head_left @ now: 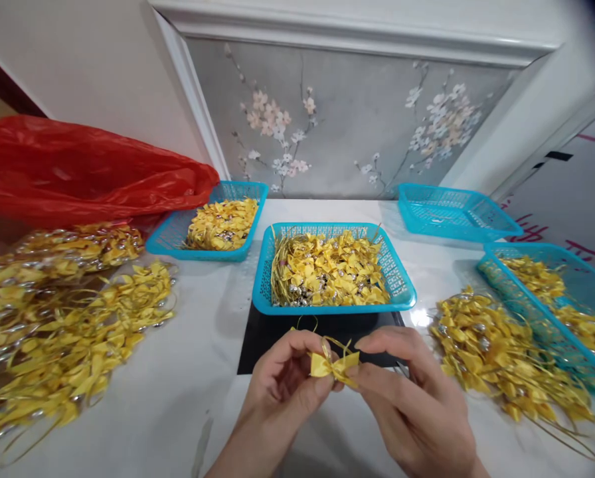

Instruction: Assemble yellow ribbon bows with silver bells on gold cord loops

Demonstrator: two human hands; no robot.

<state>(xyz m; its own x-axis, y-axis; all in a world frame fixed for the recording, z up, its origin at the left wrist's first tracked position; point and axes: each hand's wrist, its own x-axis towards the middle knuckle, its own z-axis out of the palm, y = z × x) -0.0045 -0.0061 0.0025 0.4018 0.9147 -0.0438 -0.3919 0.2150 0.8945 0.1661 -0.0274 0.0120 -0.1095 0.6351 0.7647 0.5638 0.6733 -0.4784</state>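
Both hands meet low in the middle of the head view, over a white table (212, 332). Between them is a small yellow ribbon bow (333, 366) with a thin gold cord loop above it. My left hand (285, 385) pinches the bow's left side with thumb and fingers curled. My right hand (407, 398) pinches its right side, index finger stretched over the top. Just beyond the hands stands a blue plastic basket (262, 285) full of yellow bows with silver bells.
A black mat (262, 338) lies under the middle basket. Heaps of yellow bows lie at the left (73, 332) and right (487, 352). More blue baskets stand at back left (172, 236), back right (451, 212) and far right (576, 279). A red plastic bag (78, 166) sits at the left.
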